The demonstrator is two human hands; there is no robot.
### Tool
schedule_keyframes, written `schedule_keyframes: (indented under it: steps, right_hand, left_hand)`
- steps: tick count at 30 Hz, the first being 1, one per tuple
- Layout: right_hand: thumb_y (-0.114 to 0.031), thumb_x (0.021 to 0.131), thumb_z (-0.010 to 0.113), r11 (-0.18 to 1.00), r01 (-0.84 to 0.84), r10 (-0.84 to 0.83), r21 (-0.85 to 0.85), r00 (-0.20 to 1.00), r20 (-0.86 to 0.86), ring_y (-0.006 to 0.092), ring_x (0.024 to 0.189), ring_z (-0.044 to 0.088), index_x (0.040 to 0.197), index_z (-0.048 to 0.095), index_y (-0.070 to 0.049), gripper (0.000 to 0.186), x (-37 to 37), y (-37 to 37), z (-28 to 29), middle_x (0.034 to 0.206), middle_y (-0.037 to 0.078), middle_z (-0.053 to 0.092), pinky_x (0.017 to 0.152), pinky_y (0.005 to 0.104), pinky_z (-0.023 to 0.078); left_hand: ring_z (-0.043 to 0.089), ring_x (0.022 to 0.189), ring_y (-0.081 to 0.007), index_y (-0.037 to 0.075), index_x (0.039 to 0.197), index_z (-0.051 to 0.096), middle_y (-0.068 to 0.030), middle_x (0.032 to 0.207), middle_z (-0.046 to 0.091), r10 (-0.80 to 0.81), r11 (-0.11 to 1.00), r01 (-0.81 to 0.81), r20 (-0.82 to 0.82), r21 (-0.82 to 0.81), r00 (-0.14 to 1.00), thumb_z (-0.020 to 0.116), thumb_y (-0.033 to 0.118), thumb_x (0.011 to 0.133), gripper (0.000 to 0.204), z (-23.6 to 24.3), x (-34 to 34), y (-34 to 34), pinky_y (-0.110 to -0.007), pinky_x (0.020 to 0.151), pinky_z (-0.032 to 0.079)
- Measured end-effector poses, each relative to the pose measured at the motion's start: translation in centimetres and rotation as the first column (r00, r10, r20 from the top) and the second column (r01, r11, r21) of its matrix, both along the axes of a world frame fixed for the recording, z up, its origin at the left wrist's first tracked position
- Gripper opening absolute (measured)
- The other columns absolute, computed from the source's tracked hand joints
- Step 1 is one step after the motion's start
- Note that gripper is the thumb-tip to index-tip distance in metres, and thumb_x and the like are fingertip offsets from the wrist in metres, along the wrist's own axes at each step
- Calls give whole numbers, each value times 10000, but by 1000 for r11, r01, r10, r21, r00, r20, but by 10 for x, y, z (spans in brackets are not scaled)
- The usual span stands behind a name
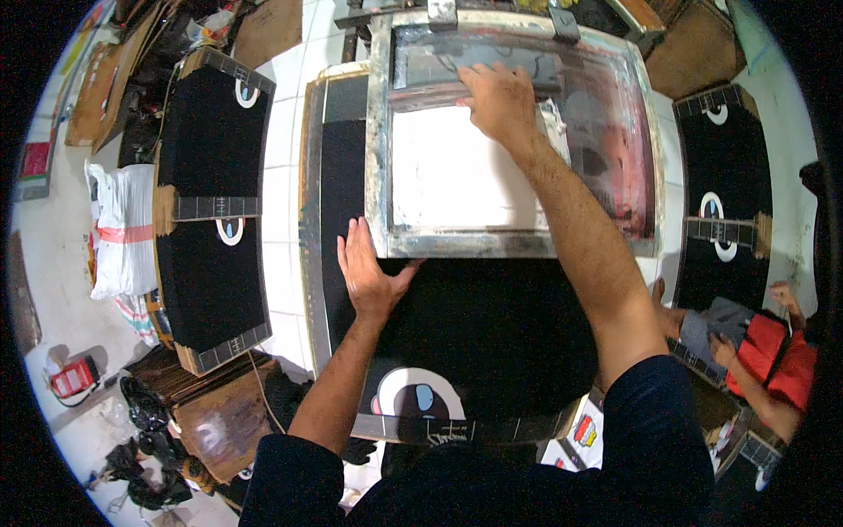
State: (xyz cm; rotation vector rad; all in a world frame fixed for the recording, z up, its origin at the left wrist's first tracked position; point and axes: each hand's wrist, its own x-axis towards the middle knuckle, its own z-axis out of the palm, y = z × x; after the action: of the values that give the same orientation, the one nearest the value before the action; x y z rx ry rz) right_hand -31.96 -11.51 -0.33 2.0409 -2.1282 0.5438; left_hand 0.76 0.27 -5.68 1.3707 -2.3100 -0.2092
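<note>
A screen-printing frame with clear and red-stained mesh and a large white area rests over a black fabric panel that carries a white and blue printed shape. My left hand lies with fingers stretched against the frame's lower left corner. My right hand is at the upper part of the mesh, above the white area, fingers bent over a strip there; what it grips is hard to make out.
Printed black panels on boards stand left and right. A white sack, cardboard and black plastic lie left. A co-worker in red is at lower right. White floor tiles show between the boards.
</note>
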Motion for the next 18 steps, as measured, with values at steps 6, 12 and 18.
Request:
schedule_keyframes:
  steps: [6,12,18]
  right_hand:
    - [-225,850,788,975,-220,221,16,975,-31,246,1013,632,1132,678,-144,313,21,59,-2,1034,26,669,875,437,451]
    - [-133,849,691,992,-113,115,62,992,-45,236,945,642,981,680,-172,137,46,140,18,917,11,662,823,425,465]
    - [-149,859,651,994,-101,98,-45,993,-67,222,913,618,958,651,-157,100,41,139,12,897,9,627,855,397,442]
  left_hand:
    - [414,1477,-389,-102,1515,373,-291,1492,493,13,1000,-14,17,28,1000,917,513,726,1138,-1,0,2,-591,1234,255]
    - [401,1486,-377,-110,1525,347,-286,1495,498,8,999,-8,4,51,1000,889,542,738,1156,-1,1,0,-573,1239,238]
    - [382,1493,-388,-114,1522,342,-284,1495,493,9,997,-10,9,81,1000,865,547,766,1132,-1,1,-1,-554,1254,209]
